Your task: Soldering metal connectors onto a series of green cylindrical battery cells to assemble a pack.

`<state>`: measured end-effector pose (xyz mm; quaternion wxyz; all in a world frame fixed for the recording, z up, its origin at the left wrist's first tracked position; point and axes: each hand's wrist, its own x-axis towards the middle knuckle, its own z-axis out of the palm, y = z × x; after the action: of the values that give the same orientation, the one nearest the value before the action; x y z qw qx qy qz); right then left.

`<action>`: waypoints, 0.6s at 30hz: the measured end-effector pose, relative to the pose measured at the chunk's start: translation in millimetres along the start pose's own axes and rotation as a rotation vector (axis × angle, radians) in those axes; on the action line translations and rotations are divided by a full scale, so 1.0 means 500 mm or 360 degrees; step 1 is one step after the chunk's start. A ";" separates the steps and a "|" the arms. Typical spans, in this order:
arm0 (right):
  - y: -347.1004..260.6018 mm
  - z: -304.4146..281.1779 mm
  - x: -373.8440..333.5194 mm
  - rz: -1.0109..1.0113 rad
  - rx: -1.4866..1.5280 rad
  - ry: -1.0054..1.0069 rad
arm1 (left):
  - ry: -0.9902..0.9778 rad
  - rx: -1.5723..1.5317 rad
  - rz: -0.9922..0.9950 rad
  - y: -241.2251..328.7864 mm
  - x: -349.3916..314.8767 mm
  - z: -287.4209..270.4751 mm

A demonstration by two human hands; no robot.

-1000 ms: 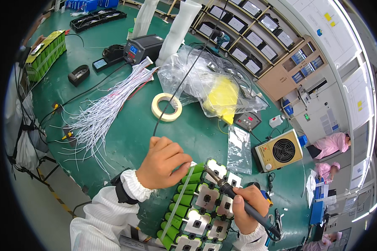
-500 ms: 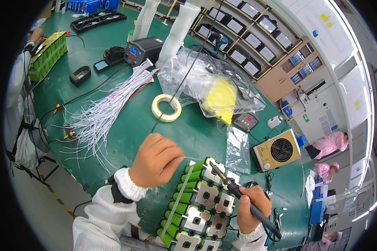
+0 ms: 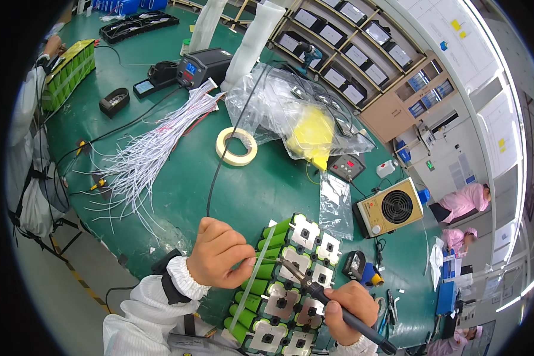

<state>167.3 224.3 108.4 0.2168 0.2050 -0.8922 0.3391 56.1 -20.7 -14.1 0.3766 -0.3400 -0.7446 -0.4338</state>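
In front of me lies a battery pack [image 3: 280,301] of green cylindrical cells in black holders, with square metal plates across its top. My right hand [image 3: 351,310] grips a black soldering iron [image 3: 315,291] by its handle. The iron's tip meets or hovers just over a plate near the pack's upper left. Beside the pack's left edge, my left hand [image 3: 219,255] is closed in a pinch. A thin strand like solder wire [image 3: 268,260] runs from its fingertips toward the iron's tip. A black cable [image 3: 218,169] reaches down to behind this hand.
Beyond the pack are masking tape [image 3: 236,146], a bundle of white wires [image 3: 154,142], a soldering station [image 3: 203,66] and plastic bags [image 3: 261,101]. A beige fan unit [image 3: 391,209] stands at right. Pliers [image 3: 391,305] lie right of the pack. Another person's hand [image 3: 54,46] is at far left.
Both hands have moved down a little, the left one also rightward. The iron's tip has shifted down and left across the pack, and the strand now comes close to it.
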 end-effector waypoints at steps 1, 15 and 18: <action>0.000 0.002 0.000 -0.0015 -0.0002 0.0006 | 0.0015 -0.0006 0.0004 0.001 0.001 0.000; -0.004 0.012 -0.003 -0.0024 -0.0083 0.0016 | 0.0008 -0.0002 0.0008 -0.003 0.004 0.010; -0.005 0.014 -0.005 -0.0032 -0.0081 0.0025 | 0.0000 -0.0001 0.0009 -0.002 0.003 0.013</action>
<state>168.7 218.5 103.7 0.2324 0.2056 -0.8967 0.3157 53.0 -14.8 -15.3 0.3779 -0.3423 -0.7434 -0.4329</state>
